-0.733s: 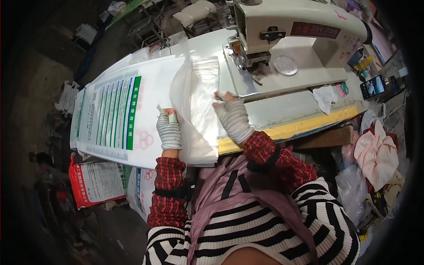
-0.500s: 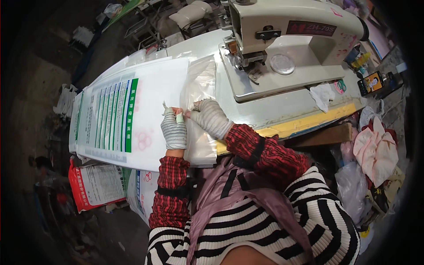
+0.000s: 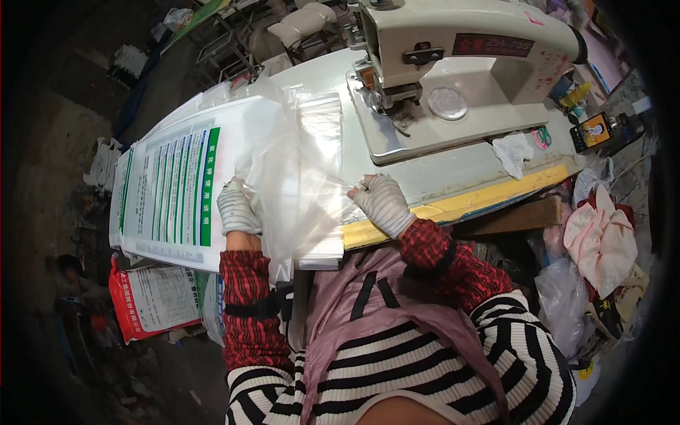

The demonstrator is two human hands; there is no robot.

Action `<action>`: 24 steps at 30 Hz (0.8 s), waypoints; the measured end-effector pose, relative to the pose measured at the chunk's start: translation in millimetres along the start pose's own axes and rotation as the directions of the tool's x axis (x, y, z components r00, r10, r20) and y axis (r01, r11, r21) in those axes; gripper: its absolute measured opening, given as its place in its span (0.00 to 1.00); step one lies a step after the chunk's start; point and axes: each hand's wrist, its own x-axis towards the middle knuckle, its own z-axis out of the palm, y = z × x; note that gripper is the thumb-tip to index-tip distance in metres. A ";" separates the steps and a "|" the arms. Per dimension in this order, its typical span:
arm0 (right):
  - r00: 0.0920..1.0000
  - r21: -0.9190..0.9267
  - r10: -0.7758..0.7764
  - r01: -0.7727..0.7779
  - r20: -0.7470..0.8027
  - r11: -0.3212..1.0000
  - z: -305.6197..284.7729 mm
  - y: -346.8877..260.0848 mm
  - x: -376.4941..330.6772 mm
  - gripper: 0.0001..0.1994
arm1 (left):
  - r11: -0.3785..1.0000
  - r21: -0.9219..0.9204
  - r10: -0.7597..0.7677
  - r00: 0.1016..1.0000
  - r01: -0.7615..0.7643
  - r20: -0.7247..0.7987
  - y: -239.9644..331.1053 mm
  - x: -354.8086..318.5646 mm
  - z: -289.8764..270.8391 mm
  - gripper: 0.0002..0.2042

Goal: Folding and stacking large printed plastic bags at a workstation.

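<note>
A stack of flat white woven sacks (image 3: 244,131) with green and blue print lies on the table to the left. Thin clear plastic liner film (image 3: 301,188) comes out at the sacks' right end and spreads between my hands. My left hand (image 3: 239,211), wrapped in grey-white striped cloth, is closed over the sack, gripping the film's left side. My right hand (image 3: 384,205), wrapped likewise, pinches the film's right edge above the table's yellow front edge. Fingertips of both hands are partly hidden by cloth and film.
A cream sewing machine (image 3: 489,25) stands on the table beyond my right hand. White cloth (image 3: 512,152) and a phone (image 3: 592,132) lie farther right. Below the stack is a red-and-white sack (image 3: 156,301). Plastic bags and a pink cloth (image 3: 602,241) crowd the lower right.
My hands were close together at the sack's right end; now they are apart, left hand moved left, right hand moved right. The plastic film has lifted and spread between them.
</note>
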 end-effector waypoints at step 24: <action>0.847 -0.125 -0.336 0.313 -0.412 0.942 -6.5 -17.4 14.6 0.17 | 0.283 0.908 0.726 0.688 -0.310 0.009 103.3 -254.8 -20.2 0.04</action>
